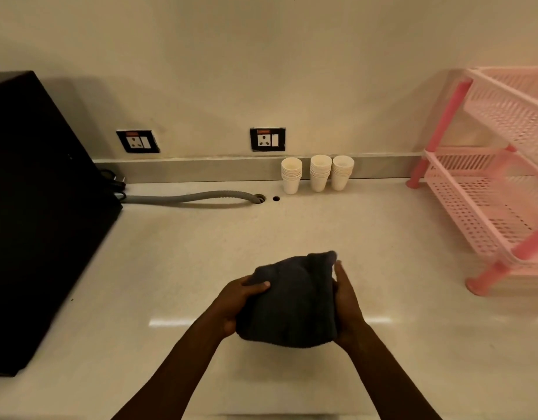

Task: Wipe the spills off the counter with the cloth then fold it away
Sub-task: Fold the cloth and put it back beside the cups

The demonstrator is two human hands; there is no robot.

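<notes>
A dark grey cloth (292,301), bunched into a thick folded bundle, sits between both my hands above the pale counter (177,268). My left hand (237,301) grips its left side, thumb lying on top. My right hand (346,307) presses flat against its right side, fingers pointing away from me. I can make out no spill on the counter around the cloth. Whether the bundle rests on the surface or hangs just above it cannot be told.
A large black appliance (40,213) fills the left side, with a grey hose (189,197) running to a counter hole. Three stacks of white paper cups (317,174) stand by the back wall. A pink tiered basket rack (489,189) occupies the right.
</notes>
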